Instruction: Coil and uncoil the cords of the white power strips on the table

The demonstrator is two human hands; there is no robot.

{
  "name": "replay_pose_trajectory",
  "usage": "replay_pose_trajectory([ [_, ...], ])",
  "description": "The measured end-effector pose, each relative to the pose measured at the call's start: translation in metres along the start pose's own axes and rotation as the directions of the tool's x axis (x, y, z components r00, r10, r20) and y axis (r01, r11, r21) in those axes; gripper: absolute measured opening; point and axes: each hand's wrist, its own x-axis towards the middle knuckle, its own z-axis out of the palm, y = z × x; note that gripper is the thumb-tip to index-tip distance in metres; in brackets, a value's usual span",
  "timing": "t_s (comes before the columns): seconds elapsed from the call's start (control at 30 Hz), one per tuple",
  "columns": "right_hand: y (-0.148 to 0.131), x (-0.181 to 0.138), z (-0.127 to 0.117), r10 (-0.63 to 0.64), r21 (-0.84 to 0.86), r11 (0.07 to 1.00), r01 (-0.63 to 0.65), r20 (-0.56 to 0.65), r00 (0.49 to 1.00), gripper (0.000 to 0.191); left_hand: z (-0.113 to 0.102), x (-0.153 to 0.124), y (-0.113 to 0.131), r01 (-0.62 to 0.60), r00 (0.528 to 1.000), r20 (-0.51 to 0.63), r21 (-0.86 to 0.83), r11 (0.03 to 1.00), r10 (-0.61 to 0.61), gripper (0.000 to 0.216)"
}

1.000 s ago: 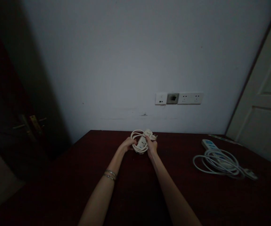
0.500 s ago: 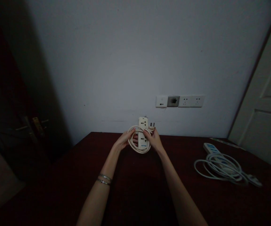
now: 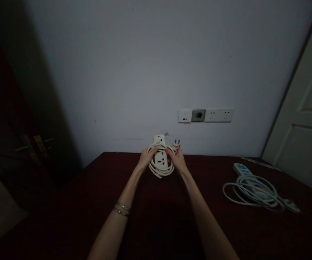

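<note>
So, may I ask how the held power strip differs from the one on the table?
The cream power strip stands upright between left hand and right hand with a coiled cord; the blue-faced power strip lies flat on the table with a sprawled cord. Both are pale.

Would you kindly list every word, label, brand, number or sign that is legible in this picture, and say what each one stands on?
No text can be read anywhere in this dim view.
Cream power strip, held by the left hand and right hand: only socket holes show, no legible print.
Second power strip on the table: blue patches, too small and blurred to read.
Wall socket plates: no legible marks.
</note>
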Motion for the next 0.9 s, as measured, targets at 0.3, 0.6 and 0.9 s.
replay_pose_trajectory([
  [0.3,-0.015,-0.003,0.008,-0.075,0.06,0.995,0.073,0.018,0.997,0.041,0.003,-0.02,0.015,-0.168,0.926,-0.23,0.463,0.87,0.301,0.031],
  [0.6,-0.012,-0.007,0.002,0.047,0.072,0.996,-0.047,0.003,0.999,0.047,0.003,-0.004,0.013,-0.054,0.997,0.061,-0.044,0.998,0.057,0.045],
  [0.9,-0.016,-0.011,0.004,0.121,0.191,0.973,-0.126,0.037,0.992,0.053,0.004,-0.003,-0.004,0.032,0.999,0.014,-0.223,0.974,-0.03,0.045],
])
